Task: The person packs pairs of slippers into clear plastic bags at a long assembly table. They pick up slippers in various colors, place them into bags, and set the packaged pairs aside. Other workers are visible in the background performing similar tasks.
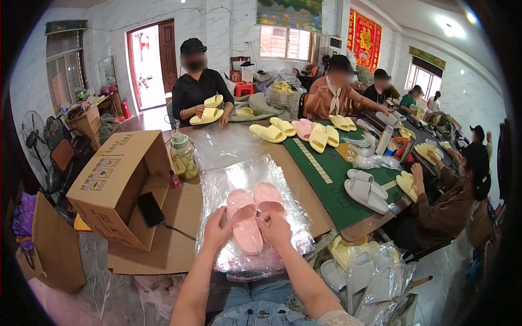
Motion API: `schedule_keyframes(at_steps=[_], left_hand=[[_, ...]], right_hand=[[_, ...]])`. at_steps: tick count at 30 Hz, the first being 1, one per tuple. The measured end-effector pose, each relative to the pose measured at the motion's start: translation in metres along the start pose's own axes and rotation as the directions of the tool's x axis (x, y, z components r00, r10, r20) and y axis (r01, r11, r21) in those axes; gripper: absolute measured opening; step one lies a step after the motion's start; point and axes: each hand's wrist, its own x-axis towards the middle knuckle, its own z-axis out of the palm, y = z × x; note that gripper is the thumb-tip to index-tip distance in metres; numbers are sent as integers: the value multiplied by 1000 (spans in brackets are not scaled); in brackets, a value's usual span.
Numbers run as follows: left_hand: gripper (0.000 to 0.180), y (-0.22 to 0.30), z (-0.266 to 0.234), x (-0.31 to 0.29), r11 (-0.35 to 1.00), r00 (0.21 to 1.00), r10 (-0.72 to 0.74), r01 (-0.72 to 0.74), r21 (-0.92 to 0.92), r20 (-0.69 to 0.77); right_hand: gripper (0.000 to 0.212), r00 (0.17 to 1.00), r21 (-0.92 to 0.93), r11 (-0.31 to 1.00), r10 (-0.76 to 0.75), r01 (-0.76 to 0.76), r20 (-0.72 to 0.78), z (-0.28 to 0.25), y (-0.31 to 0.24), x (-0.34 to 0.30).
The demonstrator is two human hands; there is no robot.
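Note:
A pair of pink slippers (247,238) lies on a stack of clear plastic bags (223,185) right in front of me. My left hand (216,230) grips the outer side of the left slipper, below its strap. With bent fingers, my right hand (275,228) holds the heel part of the right slipper (268,196), close to where the two overlap. Parts of the slippers under my fingers are hidden.
An open cardboard box (111,185), a dark phone (150,209) on a cable and a glass jar (184,156) stand left. Right are a green mat (310,179), grey slippers (366,191) and yellow slippers (267,133). Co-workers sit around; one person (198,92) opposite holds yellow slippers.

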Motion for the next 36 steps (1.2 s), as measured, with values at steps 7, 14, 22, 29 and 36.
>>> schedule_keyframes(at_steps=[7, 14, 22, 29, 36], left_hand=[[65, -2, 0, 1, 1000, 1000, -3, 3, 15, 13], [64, -5, 2, 1, 1000, 1000, 6, -6, 9, 4], [64, -5, 2, 1, 1000, 1000, 20, -20, 23, 2], [64, -5, 4, 2, 1000, 1000, 7, -7, 16, 4], [61, -8, 4, -1, 998, 999, 36, -35, 49, -24]], right_hand=[[40, 999, 8, 1000, -21, 22, -36, 7, 7, 1], [40, 998, 3, 999, -38, 38, -55, 11, 10, 2], [41, 999, 19, 1000, -9, 9, -32, 5, 4, 1], [40, 998, 19, 999, -32, 33, -55, 6, 8, 1], [29, 980, 132, 976, -156, 173, -125, 8, 7, -5]])
